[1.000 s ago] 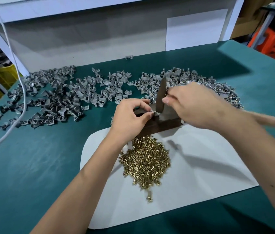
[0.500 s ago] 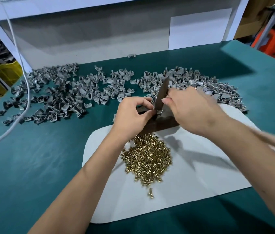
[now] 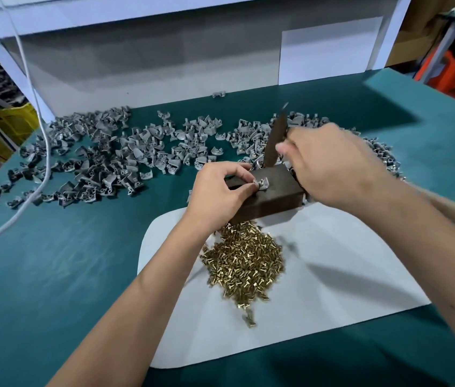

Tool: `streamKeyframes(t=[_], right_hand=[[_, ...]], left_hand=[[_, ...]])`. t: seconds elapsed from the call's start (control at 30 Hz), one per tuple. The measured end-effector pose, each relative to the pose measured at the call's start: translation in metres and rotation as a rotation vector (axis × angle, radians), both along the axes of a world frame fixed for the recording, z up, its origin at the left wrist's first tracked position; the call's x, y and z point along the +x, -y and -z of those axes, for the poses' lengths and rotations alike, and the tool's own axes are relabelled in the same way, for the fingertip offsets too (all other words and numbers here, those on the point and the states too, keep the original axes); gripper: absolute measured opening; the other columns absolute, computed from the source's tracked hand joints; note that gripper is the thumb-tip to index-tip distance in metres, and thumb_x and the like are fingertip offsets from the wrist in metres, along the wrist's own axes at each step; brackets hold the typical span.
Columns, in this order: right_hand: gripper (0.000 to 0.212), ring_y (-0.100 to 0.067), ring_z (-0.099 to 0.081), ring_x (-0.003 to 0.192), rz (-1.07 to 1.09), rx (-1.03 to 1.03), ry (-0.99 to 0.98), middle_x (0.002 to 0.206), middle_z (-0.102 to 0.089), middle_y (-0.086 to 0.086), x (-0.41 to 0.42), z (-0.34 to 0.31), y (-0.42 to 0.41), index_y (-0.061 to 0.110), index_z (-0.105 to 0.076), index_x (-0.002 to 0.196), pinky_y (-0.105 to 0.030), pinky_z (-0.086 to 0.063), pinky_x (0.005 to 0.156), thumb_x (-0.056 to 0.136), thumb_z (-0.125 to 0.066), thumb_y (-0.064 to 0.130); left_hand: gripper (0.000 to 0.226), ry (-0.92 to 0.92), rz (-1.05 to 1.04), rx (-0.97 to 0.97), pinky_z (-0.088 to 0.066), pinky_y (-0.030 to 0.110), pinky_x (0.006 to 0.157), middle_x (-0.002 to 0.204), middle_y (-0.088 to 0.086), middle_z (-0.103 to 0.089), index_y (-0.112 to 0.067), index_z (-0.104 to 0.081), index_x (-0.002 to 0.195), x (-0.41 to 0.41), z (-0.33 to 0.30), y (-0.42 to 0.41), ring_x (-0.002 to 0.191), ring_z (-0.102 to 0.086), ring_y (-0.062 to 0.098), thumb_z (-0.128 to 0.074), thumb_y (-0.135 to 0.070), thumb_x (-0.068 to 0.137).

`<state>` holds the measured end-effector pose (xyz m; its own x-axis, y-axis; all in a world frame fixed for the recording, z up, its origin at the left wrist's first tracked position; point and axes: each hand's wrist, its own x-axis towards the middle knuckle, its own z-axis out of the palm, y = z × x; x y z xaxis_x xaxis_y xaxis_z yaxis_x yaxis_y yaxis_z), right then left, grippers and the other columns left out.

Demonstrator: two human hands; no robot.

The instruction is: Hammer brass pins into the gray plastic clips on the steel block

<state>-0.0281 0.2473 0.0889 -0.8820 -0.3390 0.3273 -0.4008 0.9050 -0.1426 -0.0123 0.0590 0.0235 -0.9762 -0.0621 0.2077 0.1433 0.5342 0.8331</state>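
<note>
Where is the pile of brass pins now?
In the head view, the pile of brass pins lies on the white sheet, just in front of the steel block, between the person's two forearms.

No legible text or labels.

1. My tabletop (image 3: 53,275) is covered in green.
2. A white sheet (image 3: 332,289) lies on it near the front edge.
3. A white cable (image 3: 42,152) hangs down over the tabletop's left side and trails off the left edge.
4. A grey panel (image 3: 165,68) stands along the back edge, with a white card (image 3: 329,48) leaning on it.
5. A yellow crate (image 3: 5,124) sits beyond the back left corner.
6. Something orange (image 3: 444,74) shows past the back right corner.
</note>
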Motion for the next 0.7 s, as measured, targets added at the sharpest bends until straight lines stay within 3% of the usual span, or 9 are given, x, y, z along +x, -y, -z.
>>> streamKeyframes(t=[0.07,0.17,0.23,0.33,0.47,0.57,0.63,0.7], right_hand=[[0.023,-0.033,-0.043,0.063,-0.011,-0.044,0.021,0.063,-0.036,0.003,0.008,0.005,0.008,0.023,-0.046,0.097,-0.037,-0.035,0.06,0.108,-0.036,0.041],[0.023,-0.032,-0.045,0.069,-0.069,0.142,0.138,0.068,-0.039,0.002,0.012,0.007,0.014,0.024,-0.044,0.098,-0.038,-0.036,0.064,0.109,-0.034,0.04],[0.025,-0.032,-0.045,0.072,-0.046,0.16,0.114,0.073,-0.045,-0.001,0.005,-0.006,0.01,0.025,-0.047,0.095,-0.038,-0.036,0.066,0.108,-0.036,0.042],[0.026,-0.033,-0.042,0.068,0.003,-0.007,-0.021,0.077,-0.047,-0.005,0.003,-0.008,0.008,0.021,-0.052,0.104,-0.038,-0.036,0.064,0.108,-0.035,0.039],[0.023,-0.032,-0.046,0.072,-0.04,0.13,0.199,0.078,-0.047,-0.003,0.01,0.005,0.013,0.022,-0.048,0.099,-0.038,-0.04,0.067,0.109,-0.035,0.038],[0.026,-0.032,-0.047,0.072,0.007,0.103,0.095,0.076,-0.047,-0.003,0.0,-0.007,0.005,0.025,-0.048,0.092,-0.038,-0.038,0.066,0.108,-0.037,0.043],[0.027,-0.034,-0.045,0.07,0.01,-0.036,-0.031,0.075,-0.047,-0.004,0.0,-0.004,0.004,0.023,-0.052,0.101,-0.039,-0.038,0.065,0.108,-0.036,0.043],[0.027,-0.034,-0.044,0.069,-0.014,-0.04,0.029,0.069,-0.042,-0.002,0.003,0.005,0.008,0.021,-0.052,0.108,-0.04,-0.038,0.064,0.108,-0.035,0.041]], left_hand=[[0.008,-0.005,0.014,0.014,-0.052,0.028,0.101,0.118,-0.001,-0.074,-0.013,-0.077,0.08,-0.001,0.001,0.001,0.107,-0.069,0.01,-0.08,-0.007,0.084],[0.012,-0.006,0.022,0.04,-0.054,0.036,0.1,0.117,0.002,-0.074,-0.015,-0.076,0.079,-0.001,0.001,0.001,0.105,-0.071,0.015,-0.08,-0.004,0.083],[0.009,0.001,0.002,0.027,-0.054,0.033,0.1,0.116,-0.002,-0.074,-0.015,-0.077,0.079,-0.001,0.003,0.001,0.104,-0.07,0.011,-0.081,-0.008,0.084],[0.008,-0.005,-0.001,0.005,-0.052,0.026,0.1,0.114,-0.006,-0.074,-0.017,-0.078,0.08,-0.003,0.004,0.002,0.104,-0.068,0.002,-0.081,-0.011,0.084],[0.011,0.007,0.016,0.05,-0.055,0.03,0.1,0.116,0.0,-0.074,-0.015,-0.077,0.08,-0.002,0.004,0.002,0.104,-0.07,0.008,-0.081,-0.006,0.084],[0.004,0.012,-0.002,0.027,-0.053,0.032,0.102,0.115,-0.004,-0.074,-0.013,-0.078,0.083,-0.002,0.003,0.001,0.105,-0.069,0.007,-0.082,-0.011,0.085],[0.004,0.01,-0.004,0.009,-0.053,0.033,0.103,0.115,-0.006,-0.074,-0.015,-0.079,0.083,-0.002,0.003,0.002,0.106,-0.069,0.006,-0.082,-0.013,0.085],[0.003,0.013,-0.002,0.023,-0.053,0.035,0.103,0.115,-0.004,-0.074,-0.014,-0.079,0.083,-0.002,0.003,0.002,0.106,-0.069,0.007,-0.082,-0.012,0.084]])
